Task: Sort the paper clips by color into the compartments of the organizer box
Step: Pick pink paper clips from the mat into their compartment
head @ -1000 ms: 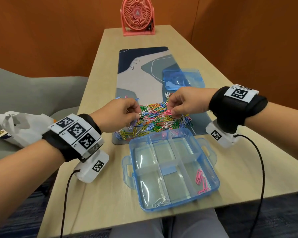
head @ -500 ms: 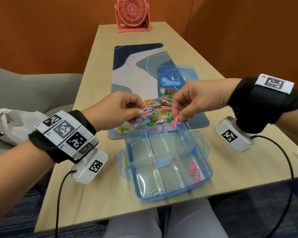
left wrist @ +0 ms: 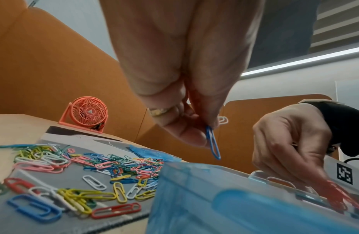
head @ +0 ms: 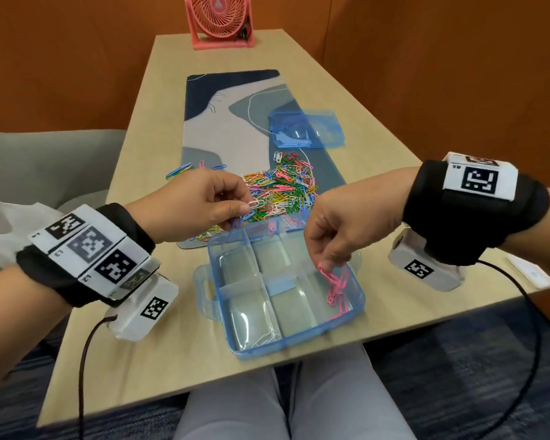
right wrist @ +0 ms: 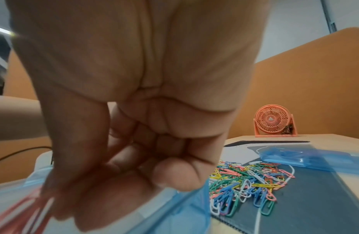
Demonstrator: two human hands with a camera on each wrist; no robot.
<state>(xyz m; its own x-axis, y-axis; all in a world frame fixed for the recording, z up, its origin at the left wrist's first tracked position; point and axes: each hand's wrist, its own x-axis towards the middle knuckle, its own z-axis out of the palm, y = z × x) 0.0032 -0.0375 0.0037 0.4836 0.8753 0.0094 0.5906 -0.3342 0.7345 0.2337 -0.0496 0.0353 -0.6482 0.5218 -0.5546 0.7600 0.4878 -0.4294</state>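
Head view: pink paper clips (head: 335,285) are now pinched over the organizer box's (head: 358,308) near-right compartment by right hand (head: 343,230) fingers, moved from its far edge, while blue and white clips are pinched by the left hand (head: 200,204).

Light wooden bench (head: 159,128), patterned mat (head: 235,122) centre frame, pink fan (head: 221,19) at top, blue organizer box (head: 359,300) at lower centre, white card (head: 532,274) far right.
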